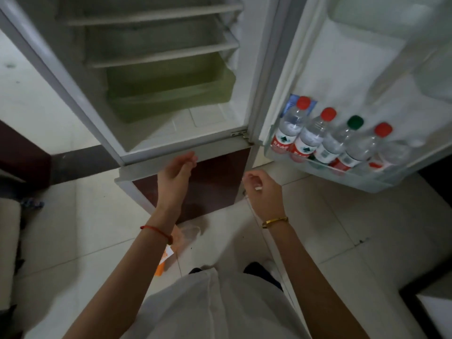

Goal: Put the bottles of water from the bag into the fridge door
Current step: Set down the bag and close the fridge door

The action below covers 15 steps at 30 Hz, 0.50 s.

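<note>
White shirt (215,309) fills the bottom edge, both bare forearms reaching forward over a pale tiled floor (342,228). Crumpled clear bag (188,232) lies on the floor below the left forearm, an orange and white scrap (164,259) just beside it. Red string (156,230) on the left wrist, gold bangle (275,221) on the right. Left hand (176,176) holds nothing, fingers together and loosely curled, tips near the fridge's lower front edge. Right hand (263,189) is half closed, fingers curled in, nothing clearly held; a small white spot shows at the fingers, cannot tell what. Fridge (171,77) stands open, shelves and greenish drawer (171,94) bare. Door (367,69) swung out to the right. Five water bottles (325,140) stand upright in a row in the door's bottom rack (347,178), touching side by side: caps red, red, green, red, last one blurred at the far right.
</note>
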Each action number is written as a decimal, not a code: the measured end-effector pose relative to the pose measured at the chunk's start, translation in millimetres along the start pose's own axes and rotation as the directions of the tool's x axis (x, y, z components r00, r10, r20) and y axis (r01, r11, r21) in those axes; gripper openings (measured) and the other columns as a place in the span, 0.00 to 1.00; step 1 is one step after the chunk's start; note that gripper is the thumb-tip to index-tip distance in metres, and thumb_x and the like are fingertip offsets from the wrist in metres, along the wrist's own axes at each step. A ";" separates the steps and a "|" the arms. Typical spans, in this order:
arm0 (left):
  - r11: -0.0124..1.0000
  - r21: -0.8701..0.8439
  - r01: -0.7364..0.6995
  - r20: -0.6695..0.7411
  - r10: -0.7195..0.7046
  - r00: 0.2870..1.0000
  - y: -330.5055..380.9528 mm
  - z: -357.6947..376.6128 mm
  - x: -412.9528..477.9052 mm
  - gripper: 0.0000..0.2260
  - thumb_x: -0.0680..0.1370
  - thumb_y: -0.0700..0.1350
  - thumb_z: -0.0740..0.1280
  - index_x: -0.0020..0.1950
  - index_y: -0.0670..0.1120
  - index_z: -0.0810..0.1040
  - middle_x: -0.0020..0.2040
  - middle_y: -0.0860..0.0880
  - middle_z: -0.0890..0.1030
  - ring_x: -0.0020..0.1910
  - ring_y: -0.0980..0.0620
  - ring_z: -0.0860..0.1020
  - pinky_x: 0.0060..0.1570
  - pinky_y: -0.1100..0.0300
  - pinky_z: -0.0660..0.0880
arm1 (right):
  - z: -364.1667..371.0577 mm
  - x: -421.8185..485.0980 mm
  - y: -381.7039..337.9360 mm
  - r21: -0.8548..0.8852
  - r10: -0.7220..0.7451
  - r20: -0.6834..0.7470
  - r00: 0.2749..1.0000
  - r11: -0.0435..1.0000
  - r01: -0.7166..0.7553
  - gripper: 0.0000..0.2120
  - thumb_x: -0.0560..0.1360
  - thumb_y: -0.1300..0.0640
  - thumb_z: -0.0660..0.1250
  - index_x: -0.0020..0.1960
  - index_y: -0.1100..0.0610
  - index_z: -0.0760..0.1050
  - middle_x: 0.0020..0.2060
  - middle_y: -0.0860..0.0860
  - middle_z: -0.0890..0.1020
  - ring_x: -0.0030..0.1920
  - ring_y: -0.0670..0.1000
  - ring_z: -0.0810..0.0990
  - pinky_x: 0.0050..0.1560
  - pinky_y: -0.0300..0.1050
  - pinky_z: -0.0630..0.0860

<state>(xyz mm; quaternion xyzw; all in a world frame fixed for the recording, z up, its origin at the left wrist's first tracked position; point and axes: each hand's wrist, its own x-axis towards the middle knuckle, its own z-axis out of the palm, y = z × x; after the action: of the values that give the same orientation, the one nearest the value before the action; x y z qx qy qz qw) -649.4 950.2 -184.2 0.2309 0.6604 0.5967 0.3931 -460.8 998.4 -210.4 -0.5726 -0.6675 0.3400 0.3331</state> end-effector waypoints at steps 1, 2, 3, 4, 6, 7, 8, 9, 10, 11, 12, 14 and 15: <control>1.000 -0.005 -0.026 0.033 0.026 0.999 4.8 6.3 -2.8 0.09 0.78 0.40 0.66 0.55 0.49 0.83 0.52 0.51 0.85 0.59 0.51 0.82 0.64 0.57 0.75 | -6.9 -0.2 -1.0 0.011 -0.002 -0.021 1.000 1.000 0.002 0.07 0.76 0.58 0.68 0.52 0.60 0.80 0.43 0.53 0.84 0.43 0.48 0.82 0.43 0.29 0.74; 0.998 -0.001 -0.059 0.068 0.059 0.996 10.2 12.3 -6.2 0.09 0.78 0.41 0.66 0.54 0.51 0.83 0.52 0.52 0.85 0.59 0.52 0.82 0.65 0.57 0.74 | -13.9 -0.7 -2.5 0.020 -0.001 -0.044 0.999 1.000 0.002 0.07 0.76 0.58 0.68 0.52 0.59 0.80 0.44 0.52 0.84 0.43 0.47 0.81 0.43 0.26 0.73; 0.995 0.004 -0.096 0.102 0.095 0.990 15.5 18.4 -9.7 0.09 0.78 0.41 0.67 0.54 0.51 0.83 0.52 0.52 0.85 0.59 0.53 0.82 0.66 0.57 0.74 | -21.3 -1.5 -4.1 0.031 0.004 -0.070 0.998 1.000 -0.002 0.07 0.76 0.58 0.68 0.52 0.59 0.80 0.44 0.52 0.84 0.43 0.46 0.81 0.43 0.26 0.73; 0.991 0.009 -0.130 0.134 0.128 0.983 21.1 24.5 -13.7 0.09 0.78 0.42 0.67 0.55 0.51 0.83 0.53 0.52 0.85 0.59 0.54 0.82 0.66 0.56 0.74 | -29.1 -2.3 -5.8 0.044 0.012 -0.097 0.995 0.999 -0.008 0.07 0.76 0.58 0.68 0.52 0.58 0.80 0.44 0.52 0.84 0.43 0.47 0.81 0.44 0.29 0.74; 0.980 0.013 -0.199 0.197 0.193 0.961 31.9 37.1 -22.4 0.09 0.79 0.42 0.66 0.57 0.50 0.82 0.55 0.49 0.85 0.59 0.53 0.82 0.66 0.56 0.74 | -45.9 -4.7 -9.0 0.064 0.024 -0.149 0.989 0.998 -0.014 0.07 0.76 0.58 0.68 0.53 0.57 0.79 0.43 0.51 0.83 0.42 0.45 0.80 0.45 0.36 0.76; 0.972 0.014 -0.235 0.230 0.226 0.947 37.1 43.8 -27.1 0.10 0.79 0.41 0.66 0.58 0.48 0.82 0.56 0.48 0.85 0.60 0.53 0.81 0.66 0.57 0.74 | -54.8 -6.3 -10.2 0.074 0.026 -0.169 0.985 0.997 -0.013 0.08 0.76 0.58 0.68 0.54 0.56 0.79 0.43 0.50 0.82 0.40 0.41 0.80 0.44 0.34 0.76; 0.964 0.013 -0.264 0.259 0.252 0.932 42.3 51.1 -31.8 0.11 0.79 0.40 0.65 0.59 0.47 0.81 0.57 0.46 0.84 0.60 0.52 0.81 0.66 0.57 0.74 | -63.8 -7.9 -10.9 0.083 0.026 -0.183 0.983 0.997 -0.011 0.08 0.76 0.57 0.67 0.55 0.56 0.78 0.42 0.48 0.81 0.39 0.38 0.79 0.42 0.30 0.74; 0.960 0.009 -0.280 0.284 0.266 0.921 47.1 58.8 -36.2 0.11 0.79 0.39 0.65 0.60 0.45 0.81 0.57 0.45 0.84 0.60 0.52 0.81 0.65 0.58 0.75 | -72.8 -9.7 -11.3 0.094 0.025 -0.198 0.980 0.996 -0.006 0.09 0.77 0.57 0.67 0.56 0.55 0.78 0.41 0.46 0.81 0.39 0.34 0.79 0.40 0.25 0.73; 0.958 0.004 -0.287 0.306 0.272 0.912 51.1 67.3 -40.5 0.12 0.79 0.38 0.65 0.61 0.43 0.81 0.57 0.44 0.84 0.60 0.51 0.81 0.65 0.58 0.75 | -82.4 -11.2 -11.0 0.109 0.025 -0.217 0.976 0.994 -0.002 0.09 0.77 0.57 0.67 0.57 0.56 0.77 0.41 0.45 0.80 0.39 0.32 0.78 0.39 0.23 0.72; 0.956 -0.003 -0.292 0.327 0.277 0.903 54.2 75.8 -44.6 0.12 0.79 0.37 0.65 0.62 0.42 0.80 0.58 0.43 0.84 0.60 0.50 0.81 0.65 0.58 0.75 | -92.1 -12.6 -10.3 0.125 0.028 -0.237 0.971 0.992 0.002 0.10 0.77 0.57 0.67 0.57 0.56 0.77 0.40 0.44 0.80 0.40 0.31 0.77 0.40 0.23 0.72; 0.954 -0.010 -0.299 0.346 0.284 0.894 56.8 84.4 -48.7 0.12 0.79 0.36 0.65 0.62 0.41 0.80 0.58 0.43 0.84 0.60 0.50 0.81 0.64 0.59 0.75 | -101.9 -13.8 -9.6 0.137 0.030 -0.255 0.966 0.991 0.005 0.10 0.77 0.57 0.67 0.57 0.56 0.77 0.40 0.43 0.80 0.40 0.31 0.77 0.41 0.23 0.72; 0.946 -0.020 -0.324 0.378 0.307 0.873 60.9 101.3 -56.1 0.13 0.79 0.36 0.65 0.62 0.42 0.80 0.57 0.44 0.84 0.59 0.51 0.81 0.61 0.61 0.76 | -121.8 -15.3 -6.9 0.152 0.029 -0.283 0.959 0.988 0.015 0.09 0.77 0.56 0.67 0.57 0.54 0.77 0.40 0.41 0.79 0.41 0.30 0.77 0.41 0.23 0.72; 0.939 -0.026 -0.343 0.394 0.325 0.859 62.4 110.2 -59.8 0.13 0.79 0.36 0.65 0.62 0.43 0.80 0.56 0.45 0.84 0.58 0.53 0.82 0.59 0.64 0.76 | -131.9 -15.8 -4.3 0.158 0.026 -0.296 0.955 0.987 0.022 0.08 0.77 0.56 0.67 0.57 0.53 0.77 0.40 0.40 0.79 0.42 0.30 0.77 0.41 0.22 0.71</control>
<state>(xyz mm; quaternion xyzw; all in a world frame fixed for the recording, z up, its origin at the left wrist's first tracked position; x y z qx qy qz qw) -537.2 982.0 -106.8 0.4656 0.5311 0.5823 0.4026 -351.2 991.9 -135.6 -0.5891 -0.5800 0.3029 0.4741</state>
